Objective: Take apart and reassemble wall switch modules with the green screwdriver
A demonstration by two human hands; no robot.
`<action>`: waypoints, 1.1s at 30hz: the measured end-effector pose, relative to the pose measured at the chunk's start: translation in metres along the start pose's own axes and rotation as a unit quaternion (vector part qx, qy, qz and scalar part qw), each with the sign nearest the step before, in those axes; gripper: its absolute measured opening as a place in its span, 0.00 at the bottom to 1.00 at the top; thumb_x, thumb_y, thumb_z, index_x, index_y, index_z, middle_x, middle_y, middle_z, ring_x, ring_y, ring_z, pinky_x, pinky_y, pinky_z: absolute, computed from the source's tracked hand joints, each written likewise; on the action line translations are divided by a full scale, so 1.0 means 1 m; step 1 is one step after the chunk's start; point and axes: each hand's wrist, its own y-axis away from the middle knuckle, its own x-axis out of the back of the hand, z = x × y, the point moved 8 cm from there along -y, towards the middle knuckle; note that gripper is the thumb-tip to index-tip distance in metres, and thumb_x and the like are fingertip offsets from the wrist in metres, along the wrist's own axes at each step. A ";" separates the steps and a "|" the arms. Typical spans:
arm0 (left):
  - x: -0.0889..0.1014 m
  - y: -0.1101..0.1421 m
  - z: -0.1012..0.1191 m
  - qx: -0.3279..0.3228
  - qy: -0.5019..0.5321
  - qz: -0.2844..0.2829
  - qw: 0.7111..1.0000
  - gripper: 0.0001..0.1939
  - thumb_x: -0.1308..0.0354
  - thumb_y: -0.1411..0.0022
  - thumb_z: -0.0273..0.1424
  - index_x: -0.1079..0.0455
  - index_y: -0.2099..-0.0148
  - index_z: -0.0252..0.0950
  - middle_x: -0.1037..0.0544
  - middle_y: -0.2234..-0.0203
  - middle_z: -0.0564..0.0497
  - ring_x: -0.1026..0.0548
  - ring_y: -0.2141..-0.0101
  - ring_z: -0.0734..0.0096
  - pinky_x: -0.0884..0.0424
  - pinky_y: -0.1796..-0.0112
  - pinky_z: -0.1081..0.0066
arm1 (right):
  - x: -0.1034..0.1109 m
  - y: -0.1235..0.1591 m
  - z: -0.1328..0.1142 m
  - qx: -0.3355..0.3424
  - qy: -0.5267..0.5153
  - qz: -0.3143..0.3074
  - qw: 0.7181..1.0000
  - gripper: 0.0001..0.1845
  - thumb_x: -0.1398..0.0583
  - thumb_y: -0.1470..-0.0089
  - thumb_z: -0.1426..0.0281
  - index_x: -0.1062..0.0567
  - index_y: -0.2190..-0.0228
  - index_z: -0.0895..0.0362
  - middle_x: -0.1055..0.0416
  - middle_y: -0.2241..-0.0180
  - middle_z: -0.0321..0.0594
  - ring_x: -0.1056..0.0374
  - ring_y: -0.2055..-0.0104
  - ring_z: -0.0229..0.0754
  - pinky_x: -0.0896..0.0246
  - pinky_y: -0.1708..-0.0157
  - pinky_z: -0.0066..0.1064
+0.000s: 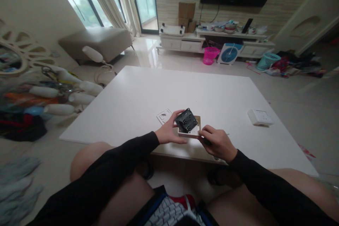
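Note:
My left hand grips a wall switch unit by its left side, black back part up, white face plate below. It is held just above the white table near the front edge. My right hand is closed round a thin dark tool, likely a screwdriver, whose tip meets the unit's right edge. A small white printed card lies flat on the table just left of my left hand. A second white switch unit sits on the table to the right, apart from both hands.
A grey sofa stands at the back left. A white TV cabinet with clutter, a pink basket and a fan stand at the far wall. A cluttered rack is beside the table's left edge. My bare knees are under the table's front edge.

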 end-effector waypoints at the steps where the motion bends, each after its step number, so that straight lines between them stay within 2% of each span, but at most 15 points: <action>1: 0.001 -0.001 0.000 -0.013 -0.004 -0.002 1.000 0.68 0.18 0.57 0.41 0.56 0.24 0.48 0.39 0.31 0.36 0.34 0.32 0.41 0.34 0.35 0.45 | 0.001 0.000 0.000 0.002 -0.004 0.005 1.000 0.13 0.45 0.28 0.68 0.24 0.62 0.58 0.26 0.67 0.41 0.35 0.73 0.36 0.50 0.73 0.31; 4: 0.010 -0.007 -0.004 -0.039 -0.102 -0.016 0.994 0.77 0.18 0.60 0.41 0.65 0.20 0.42 0.40 0.30 0.33 0.38 0.30 0.38 0.43 0.29 0.42 | 0.002 0.000 0.001 0.001 0.005 0.006 1.000 0.13 0.45 0.28 0.68 0.23 0.62 0.58 0.26 0.67 0.41 0.35 0.73 0.36 0.50 0.73 0.31; 6: 0.021 -0.011 -0.010 -0.032 -0.229 -0.033 0.972 0.76 0.18 0.62 0.38 0.61 0.20 0.38 0.43 0.28 0.32 0.43 0.28 0.36 0.48 0.28 0.42 | -0.001 0.000 0.004 -0.007 0.015 -0.005 1.000 0.13 0.45 0.28 0.68 0.23 0.62 0.58 0.25 0.66 0.41 0.35 0.73 0.36 0.50 0.73 0.31; 9: 0.049 -0.016 -0.028 0.044 -0.432 0.005 0.901 0.58 0.24 0.50 0.38 0.47 0.22 0.42 0.48 0.24 0.36 0.54 0.25 0.31 0.55 0.28 0.36 | -0.007 0.001 0.011 -0.026 0.023 -0.029 0.999 0.13 0.45 0.29 0.68 0.23 0.64 0.57 0.25 0.66 0.41 0.35 0.73 0.36 0.52 0.73 0.31; 12: 0.061 -0.016 -0.051 0.131 -0.525 0.011 0.841 0.47 0.31 0.40 0.43 0.45 0.23 0.51 0.52 0.22 0.44 0.62 0.24 0.27 0.59 0.30 0.28 | -0.014 0.003 0.016 -0.039 0.032 -0.051 0.997 0.13 0.46 0.29 0.68 0.23 0.64 0.57 0.25 0.66 0.41 0.36 0.73 0.37 0.53 0.73 0.32; 14: 0.062 -0.017 -0.062 0.165 -0.537 0.005 0.827 0.50 0.31 0.41 0.45 0.48 0.22 0.52 0.55 0.21 0.45 0.63 0.24 0.25 0.58 0.31 0.27 | -0.020 0.005 0.019 -0.047 0.036 -0.065 0.996 0.14 0.46 0.29 0.67 0.23 0.63 0.57 0.25 0.65 0.41 0.36 0.73 0.37 0.54 0.72 0.32; 16: 0.069 -0.018 -0.067 0.188 -0.536 0.010 0.823 0.59 0.27 0.46 0.44 0.54 0.21 0.49 0.56 0.21 0.41 0.62 0.24 0.25 0.56 0.30 0.29 | -0.029 0.007 0.022 -0.060 0.039 -0.081 0.994 0.14 0.46 0.28 0.67 0.23 0.63 0.57 0.25 0.64 0.41 0.36 0.72 0.37 0.56 0.72 0.33; 18: 0.082 -0.018 -0.067 0.206 -0.534 0.017 0.820 0.68 0.22 0.54 0.42 0.58 0.20 0.44 0.56 0.22 0.35 0.59 0.24 0.26 0.53 0.29 0.33 | -0.041 0.010 0.027 -0.077 0.046 -0.102 0.991 0.14 0.46 0.28 0.66 0.23 0.63 0.57 0.25 0.64 0.42 0.36 0.72 0.37 0.58 0.72 0.33; 20: 0.100 -0.017 -0.064 0.221 -0.536 0.017 0.815 0.73 0.20 0.60 0.40 0.58 0.20 0.40 0.52 0.23 0.31 0.53 0.25 0.27 0.48 0.29 0.38 | -0.055 0.012 0.032 -0.094 0.056 -0.127 0.986 0.14 0.46 0.28 0.65 0.23 0.63 0.56 0.24 0.63 0.42 0.35 0.72 0.38 0.60 0.72 0.34; 23: 0.124 -0.012 -0.060 0.254 -0.536 0.003 0.805 0.71 0.21 0.60 0.37 0.57 0.22 0.34 0.43 0.27 0.28 0.40 0.29 0.35 0.40 0.31 0.47 | -0.076 0.010 0.037 -0.119 0.053 -0.165 0.978 0.14 0.45 0.28 0.64 0.22 0.61 0.56 0.23 0.61 0.43 0.34 0.70 0.38 0.60 0.71 0.35; 27: 0.143 -0.004 -0.047 0.302 -0.553 -0.004 0.777 0.66 0.23 0.57 0.38 0.53 0.22 0.33 0.38 0.29 0.29 0.35 0.32 0.35 0.33 0.36 0.50 | -0.097 0.004 0.039 -0.165 0.033 -0.200 0.965 0.15 0.46 0.27 0.63 0.22 0.60 0.55 0.23 0.60 0.42 0.33 0.68 0.39 0.59 0.69 0.34; 33: 0.168 0.011 -0.001 0.312 -0.569 0.042 0.760 0.44 0.38 0.37 0.42 0.46 0.24 0.36 0.33 0.31 0.35 0.31 0.35 0.40 0.30 0.39 0.52 | -0.119 -0.005 0.023 -0.195 0.036 -0.216 0.956 0.15 0.46 0.28 0.63 0.22 0.61 0.55 0.23 0.62 0.41 0.32 0.68 0.39 0.57 0.69 0.33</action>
